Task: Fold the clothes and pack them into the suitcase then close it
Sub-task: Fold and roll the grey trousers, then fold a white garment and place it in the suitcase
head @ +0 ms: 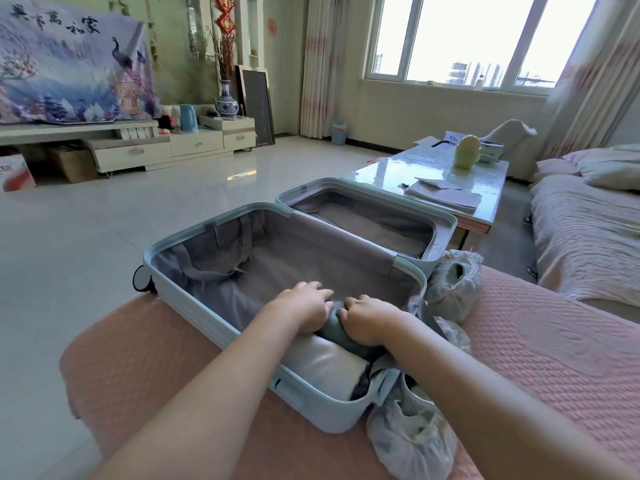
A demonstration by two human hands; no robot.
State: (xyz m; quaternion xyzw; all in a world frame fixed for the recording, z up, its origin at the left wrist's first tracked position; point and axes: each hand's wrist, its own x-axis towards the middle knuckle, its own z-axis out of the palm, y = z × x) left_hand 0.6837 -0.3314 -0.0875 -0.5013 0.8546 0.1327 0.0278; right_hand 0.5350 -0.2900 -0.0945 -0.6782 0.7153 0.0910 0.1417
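It was a home's living room: a low white television cabinet with drawers (138, 152) ran along the far wall under a purple printed cloth with peacocks and calligraphy (69, 64), beside a blue-and-white porcelain vase (227, 98) and a red paper hanging ornament (224, 12). A glossy glass-topped coffee table (398, 171) stood near a sofa under a pink quilted cover (554, 341), with pale glossy floor tiles (104, 220), pink patterned curtains (318, 64) and a wide white-framed window (485, 39)

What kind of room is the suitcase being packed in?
Probably a home living room: a low TV cabinet, a glossy coffee table and a pink-covered sofa, on which the open suitcase lies while the left hand and right hand grip a rolled garment.
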